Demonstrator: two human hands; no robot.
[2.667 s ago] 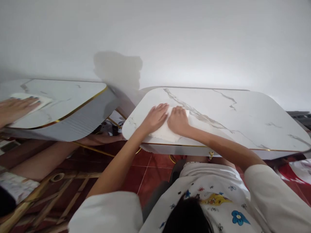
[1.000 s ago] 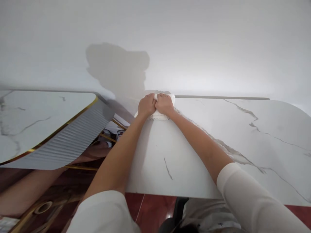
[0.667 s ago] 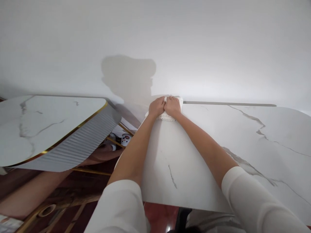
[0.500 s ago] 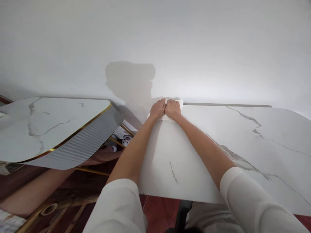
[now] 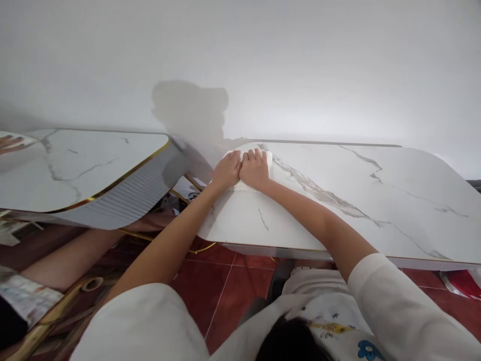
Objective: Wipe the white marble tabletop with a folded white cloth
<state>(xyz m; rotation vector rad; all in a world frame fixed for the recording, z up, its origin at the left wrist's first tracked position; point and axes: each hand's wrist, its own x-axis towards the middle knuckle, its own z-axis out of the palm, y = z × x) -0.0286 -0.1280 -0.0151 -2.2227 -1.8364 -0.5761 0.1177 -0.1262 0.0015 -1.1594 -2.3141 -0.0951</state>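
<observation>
Side by side, my left hand [image 5: 227, 169] and my right hand [image 5: 255, 168] press down on a folded white cloth [image 5: 243, 186], their fingers bent over it. The cloth lies flat against a white marble-patterned tabletop [image 5: 406, 175], near its left rounded end. Grey veins run across that top. Much of the cloth is hidden beneath my hands.
A second marble-patterned table [image 5: 93, 155] with a gold edge stands left, a gap between them. Another person's hand [image 5: 10, 143] rests on a white cloth there, and a person's leg [image 5: 75, 255] shows below. A wall [image 5: 300, 65] rises behind; the floor [image 5: 210, 286] is red tile.
My hands and the cloth have drawn back from the wall-side edge toward me. The view has shifted, showing more red floor and the other person's hand at far left.
</observation>
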